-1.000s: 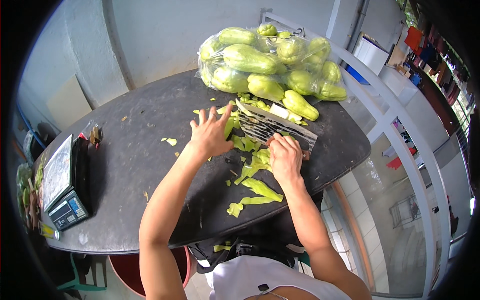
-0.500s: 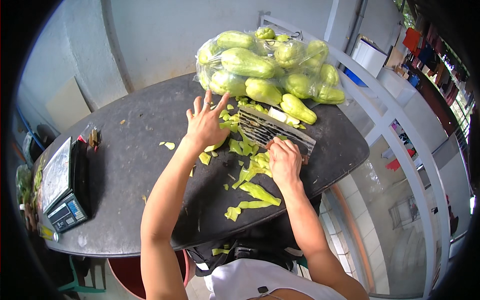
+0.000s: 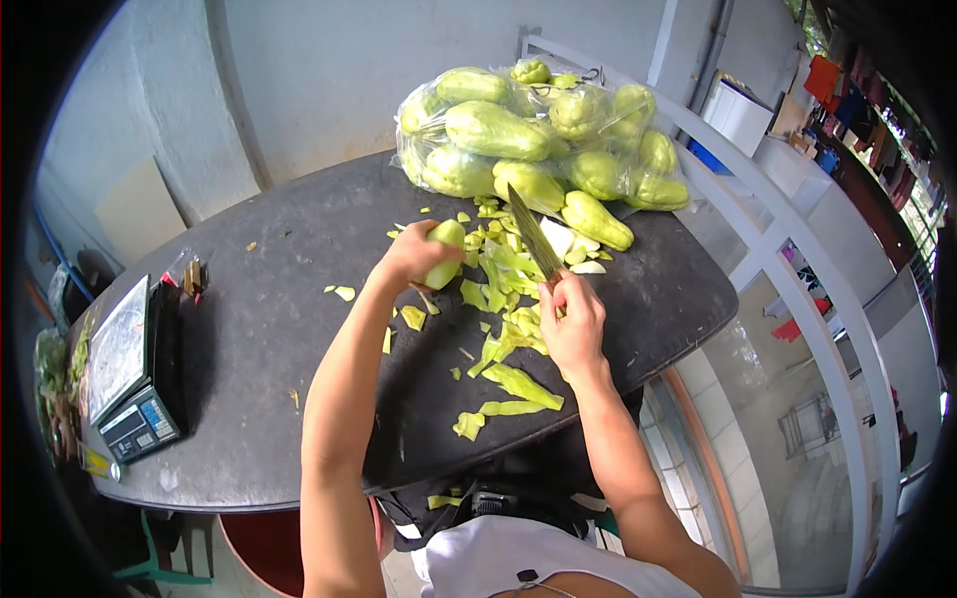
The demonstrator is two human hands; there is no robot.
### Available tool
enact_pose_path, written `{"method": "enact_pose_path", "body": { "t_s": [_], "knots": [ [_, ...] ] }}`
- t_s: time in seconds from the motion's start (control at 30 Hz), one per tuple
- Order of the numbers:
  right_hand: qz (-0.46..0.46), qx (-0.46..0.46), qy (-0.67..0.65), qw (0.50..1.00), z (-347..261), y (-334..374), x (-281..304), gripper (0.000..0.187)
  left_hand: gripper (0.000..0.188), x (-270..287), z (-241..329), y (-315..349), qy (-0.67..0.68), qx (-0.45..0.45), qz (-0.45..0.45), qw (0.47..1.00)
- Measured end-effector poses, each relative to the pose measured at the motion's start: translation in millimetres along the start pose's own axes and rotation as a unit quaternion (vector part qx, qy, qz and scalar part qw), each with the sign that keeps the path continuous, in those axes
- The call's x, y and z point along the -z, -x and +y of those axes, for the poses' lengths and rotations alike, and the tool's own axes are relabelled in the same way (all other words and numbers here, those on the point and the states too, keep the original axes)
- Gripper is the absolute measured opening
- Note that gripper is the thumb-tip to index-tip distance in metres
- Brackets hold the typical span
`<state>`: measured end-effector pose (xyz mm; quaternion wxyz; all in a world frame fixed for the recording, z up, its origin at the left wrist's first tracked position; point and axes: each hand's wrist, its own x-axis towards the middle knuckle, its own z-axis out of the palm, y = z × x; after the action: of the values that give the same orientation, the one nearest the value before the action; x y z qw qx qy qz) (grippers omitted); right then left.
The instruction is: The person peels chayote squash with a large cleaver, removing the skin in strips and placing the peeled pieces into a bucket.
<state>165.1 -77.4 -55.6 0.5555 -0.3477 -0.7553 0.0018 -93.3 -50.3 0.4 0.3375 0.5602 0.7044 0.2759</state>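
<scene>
My left hand (image 3: pixel 410 253) is closed round a pale green peeled chayote (image 3: pixel 446 255), held just above the table left of the peelings. In my right hand (image 3: pixel 572 324) is a knife (image 3: pixel 536 232), gripped by the handle, its blade pointing up and away. Green chayote peelings (image 3: pixel 510 261) and chopped bits lie on the table between and in front of my hands. Pale cut pieces (image 3: pixel 557 237) rest beyond the knife. Behind them, a clear plastic bag (image 3: pixel 543 110) bulges with whole chayotes, and one whole chayote (image 3: pixel 598 221) lies at its front.
The dark table (image 3: pixel 269 349) has a rounded edge. A digital scale (image 3: pixel 130 369) stands on its left side. White metal railing (image 3: pixel 797 279) runs along the right, and a pale wall (image 3: pixel 399 70) is at the back. Below the table's front edge is a red tub (image 3: pixel 264 553).
My left hand was spread over the bits and is now closed round a chayote. The knife, which showed its broad flat side, is now turned with its tip pointing away.
</scene>
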Motion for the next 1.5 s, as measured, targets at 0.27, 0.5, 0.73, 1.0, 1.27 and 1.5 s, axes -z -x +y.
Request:
{"method": "enact_pose_path", "body": {
  "t_s": [0.27, 0.5, 0.73, 1.0, 1.27, 1.5],
  "knots": [
    [0.04, -0.119, -0.21, 0.97, -47.0, -42.6, 3.6, 0.025, 0.045, -23.2, 49.1, -8.7, 0.724, -0.027, 0.082, 0.685],
    [-0.034, -0.112, -0.167, 0.979, -74.4, -64.6, -12.8, 0.02, 0.058, -22.0, 42.1, -27.5, 0.861, -0.1, -0.001, 0.499],
    [-0.038, -0.063, -0.162, 0.984, -80.5, -60.2, -30.2, 0.018, 0.053, -14.5, 40.6, -34.1, 0.848, -0.146, 0.113, 0.497],
    [-0.002, -0.023, -0.145, 0.989, -78.4, -58.6, -30.0, 0.016, 0.05, -13.0, 55.3, -18.7, 0.867, -0.146, 0.068, 0.472],
    [0.021, 0.013, -0.129, 0.991, -72.1, -56.9, -36.8, 0.016, 0.048, -14.8, 64.2, -11.5, 0.845, -0.142, 0.091, 0.507],
    [0.007, 0.006, -0.138, 0.99, -78.9, -55.6, -27.5, 0.018, 0.045, -9.8, 60.3, -13.2, 0.85, -0.14, 0.092, 0.5]
  ]
}}
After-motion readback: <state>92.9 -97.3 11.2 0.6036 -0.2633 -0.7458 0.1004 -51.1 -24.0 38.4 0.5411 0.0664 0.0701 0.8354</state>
